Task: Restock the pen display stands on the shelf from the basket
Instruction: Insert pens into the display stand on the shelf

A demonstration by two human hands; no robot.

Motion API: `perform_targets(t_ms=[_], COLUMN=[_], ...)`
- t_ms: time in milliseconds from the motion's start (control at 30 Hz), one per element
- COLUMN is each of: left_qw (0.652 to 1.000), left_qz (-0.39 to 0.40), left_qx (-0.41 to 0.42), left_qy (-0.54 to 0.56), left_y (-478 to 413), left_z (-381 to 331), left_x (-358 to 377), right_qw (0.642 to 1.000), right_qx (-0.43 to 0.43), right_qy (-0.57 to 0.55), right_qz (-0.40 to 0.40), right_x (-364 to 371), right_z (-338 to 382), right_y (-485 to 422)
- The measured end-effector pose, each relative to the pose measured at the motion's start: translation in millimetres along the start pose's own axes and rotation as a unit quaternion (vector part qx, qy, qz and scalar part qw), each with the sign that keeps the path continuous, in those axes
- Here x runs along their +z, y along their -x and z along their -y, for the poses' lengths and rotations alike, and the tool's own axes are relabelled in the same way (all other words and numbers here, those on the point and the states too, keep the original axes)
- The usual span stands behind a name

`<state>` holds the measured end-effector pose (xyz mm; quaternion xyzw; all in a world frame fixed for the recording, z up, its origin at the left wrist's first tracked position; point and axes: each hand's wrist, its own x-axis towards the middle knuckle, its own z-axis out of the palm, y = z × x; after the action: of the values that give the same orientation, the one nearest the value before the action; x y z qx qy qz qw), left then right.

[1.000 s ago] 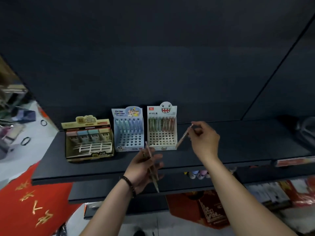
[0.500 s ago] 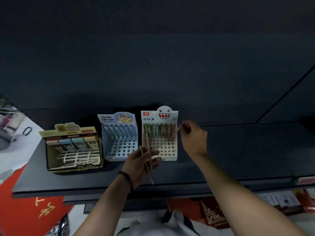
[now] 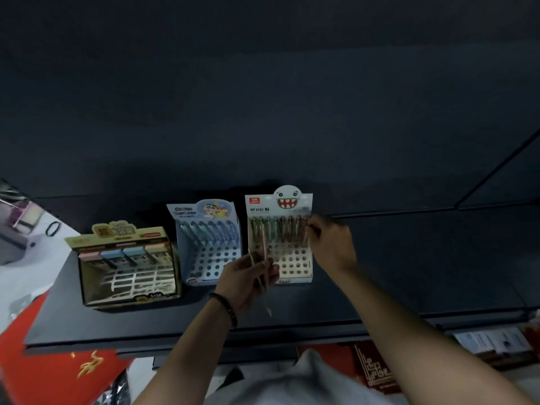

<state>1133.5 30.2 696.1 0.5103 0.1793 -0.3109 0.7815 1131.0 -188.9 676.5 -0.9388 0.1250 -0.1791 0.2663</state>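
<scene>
Two pens (image 3: 267, 305) sit crossed in the left hand (image 3: 248, 277), gripped between curled fingers and thumb, with their lower ends pointing down past the palm. One dark beaded bracelet (image 3: 226, 308) circles that wrist. The right hand (image 3: 333, 247) reaches to the right end of the pen row (image 3: 277, 229) in the white stand (image 3: 292, 267). Its fingertips are drawn together there, but blur hides whether they pinch a pen. Three display stands line the dark shelf (image 3: 409, 273). The white stand, with one toothy face on its card, is rightmost. Just beside it is the blue stand (image 3: 210, 258), with one back row of pens above open holes. The yellow box (image 3: 125, 276) stands furthest left, slightly apart, with four pastel blocks along its top.
</scene>
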Motion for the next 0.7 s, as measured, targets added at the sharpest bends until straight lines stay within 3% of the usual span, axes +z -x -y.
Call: perform_targets(t_ms=[200,333,433,700], left_qw=[0.999,0.996,0.989,0.964], left_qz=[0.018,0.051,0.067,0.075], left_qx=[-0.004,0.001,0.016,0.086], left_qy=[-0.029,-0.076,-0.129,-0.242], left_y=[-5.6,-5.5,-8.0,-14.2], left_z=[-8.0,-9.8,-13.6,-13.7], left_x=[-1.2,4.6,14.2,26.3], right_qw=[0.997,0.986,0.945,0.935], right_qx=[0.041,0.101,0.143,0.170], right_qy=[0.066,-0.129,-0.289,-0.312], right_qz=[0.030,-0.022,0.049,0.026], right_x=[-2.7,-18.6,-29.5,-35.4], right_z=[13.6,36.3,54.6,58.5], right_y=[-2.8,9.8,9.1,3.5])
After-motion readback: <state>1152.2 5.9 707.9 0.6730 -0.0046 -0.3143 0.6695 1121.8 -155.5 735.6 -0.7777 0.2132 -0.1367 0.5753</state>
